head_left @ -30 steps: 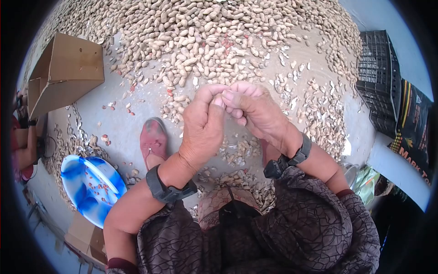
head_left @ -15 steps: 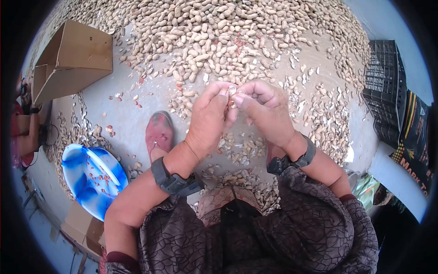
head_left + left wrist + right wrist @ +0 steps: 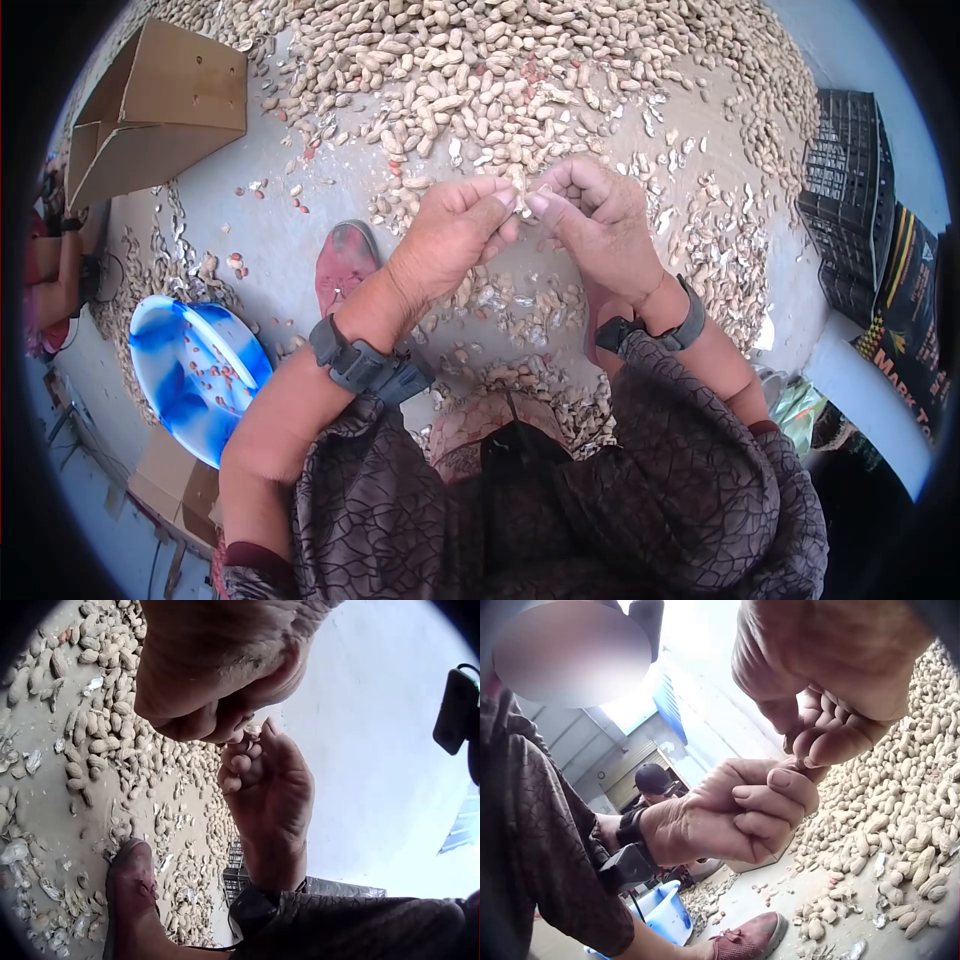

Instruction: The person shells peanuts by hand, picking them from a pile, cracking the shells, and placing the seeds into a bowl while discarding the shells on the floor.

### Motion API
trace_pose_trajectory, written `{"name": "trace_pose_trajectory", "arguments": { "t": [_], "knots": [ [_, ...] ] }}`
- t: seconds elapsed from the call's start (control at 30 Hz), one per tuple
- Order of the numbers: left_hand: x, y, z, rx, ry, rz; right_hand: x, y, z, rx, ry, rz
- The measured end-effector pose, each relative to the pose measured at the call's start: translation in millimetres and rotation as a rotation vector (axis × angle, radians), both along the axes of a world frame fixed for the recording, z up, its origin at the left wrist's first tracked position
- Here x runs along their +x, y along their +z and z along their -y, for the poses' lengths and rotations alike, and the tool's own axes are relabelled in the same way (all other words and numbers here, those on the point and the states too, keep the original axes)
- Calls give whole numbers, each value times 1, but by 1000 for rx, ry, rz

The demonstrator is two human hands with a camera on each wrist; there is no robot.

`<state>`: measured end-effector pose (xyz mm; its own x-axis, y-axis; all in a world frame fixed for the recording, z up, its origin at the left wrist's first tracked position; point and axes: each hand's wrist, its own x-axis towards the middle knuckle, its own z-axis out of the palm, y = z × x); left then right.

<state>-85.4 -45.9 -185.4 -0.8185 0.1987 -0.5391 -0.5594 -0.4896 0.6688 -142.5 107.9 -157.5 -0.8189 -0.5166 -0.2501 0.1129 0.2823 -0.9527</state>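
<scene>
Both hands meet in the head view, above the floor. The left hand [image 3: 450, 232] pinches a pale peanut shell [image 3: 519, 184] between thumb and forefinger, its other fingers curled. Just to the right, the right hand [image 3: 608, 222] has thumb and forefinger together at the shell's edge. In the left wrist view a bit of shell [image 3: 253, 731] shows at the right hand's [image 3: 271, 791] fingertips, under the left hand [image 3: 225, 664]. Seen from the right wrist, the fingertips of the left hand [image 3: 731, 811] and right hand [image 3: 829, 682] meet and mostly hide the shell.
Unshelled peanuts [image 3: 450, 100] cover the far floor, with loose shells [image 3: 530, 385] around the feet. A blue-white basin [image 3: 185, 415] with kernels and a cardboard box [image 3: 185, 85] lie left. Black crates [image 3: 850, 180] stand right; another person [image 3: 55, 270] is at far left.
Fingertips overlapped a second ago; now the hands are slightly apart, with a pale shell showing between them. The right hand has shifted a little right and up.
</scene>
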Motion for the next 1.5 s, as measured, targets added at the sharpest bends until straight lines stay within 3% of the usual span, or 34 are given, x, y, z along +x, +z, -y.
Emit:
{"name": "trace_pose_trajectory", "arguments": {
  "t": [0.17,0.23,0.3,0.33,0.4,0.43,0.5,0.73,1.03,1.1,1.13,1.2,1.23,1.3,1.4,1.5],
  "knots": [
    [-1,0,-1,-114,-130,53,-6,-5,-5,62,79,55],
    [-2,8,6,-294,-383,97,-11,-9,-12,69,119,38],
    [1,0,13,-272,-386,150,-16,-15,-25,248,539,76],
    [3,-3,17,-252,-386,200,-17,-19,-27,249,540,78],
    [3,-7,25,-202,-325,207,-15,-29,-32,511,748,-56],
    [3,-8,27,-155,-262,210,-14,-37,-32,513,749,-55],
    [5,-13,26,-170,-218,196,-12,-60,-29,498,461,-426],
    [6,-11,27,-174,-139,189,-1,-122,-26,664,578,-655],
    [7,-17,24,-163,-75,212,1,-124,-29,652,557,-719],
    [6,-16,24,-166,-78,214,1,-116,-28,543,372,-363],
    [6,-16,23,-169,-79,218,-1,-112,-27,543,371,-365],
    [5,-17,21,-175,-83,215,-9,-101,-25,336,233,-91],
    [6,-18,18,-171,-80,204,-13,-84,-20,335,228,-97],
    [5,-15,13,-170,-79,188,-17,-50,-10,131,142,270],
    [5,-10,6,-147,-82,141,-15,-32,-5,-18,102,358],
    [3,-10,3,-115,-65,67,-10,-26,-4,-112,94,293]
  ]
}}
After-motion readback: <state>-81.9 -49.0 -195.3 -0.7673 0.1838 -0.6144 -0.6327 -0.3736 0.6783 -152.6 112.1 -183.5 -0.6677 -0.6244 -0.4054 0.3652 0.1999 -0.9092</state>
